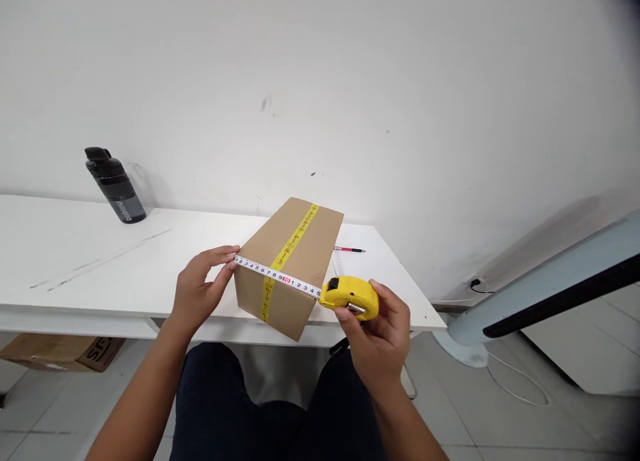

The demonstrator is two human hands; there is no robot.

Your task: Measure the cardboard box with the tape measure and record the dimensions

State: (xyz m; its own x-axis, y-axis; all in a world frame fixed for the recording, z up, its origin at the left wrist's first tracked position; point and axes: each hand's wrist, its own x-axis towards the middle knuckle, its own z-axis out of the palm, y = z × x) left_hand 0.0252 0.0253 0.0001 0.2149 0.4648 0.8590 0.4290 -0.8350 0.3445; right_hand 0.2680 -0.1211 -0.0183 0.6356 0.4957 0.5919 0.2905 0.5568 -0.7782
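Note:
A brown cardboard box (285, 248) with a strip of yellow printed tape (297, 238) rests on the white table near its front edge. Across the box's near top edge runs the white blade (277, 275) of a tape measure. At the box's left corner, my left hand (203, 281) pinches the blade's end between thumb and fingers. My right hand (383, 328) is closed around the yellow tape measure case (353, 297), just beyond the right corner. The blade's numbers face up and show to about 15 at the case mouth.
A dark water bottle (116, 186) stands at the back left of the white table (125, 268). Behind the box lie a red and black pen (351, 249) and paper (367, 261). Another carton (63, 351) is below the table. A tall pale appliance (550, 291) stands at right.

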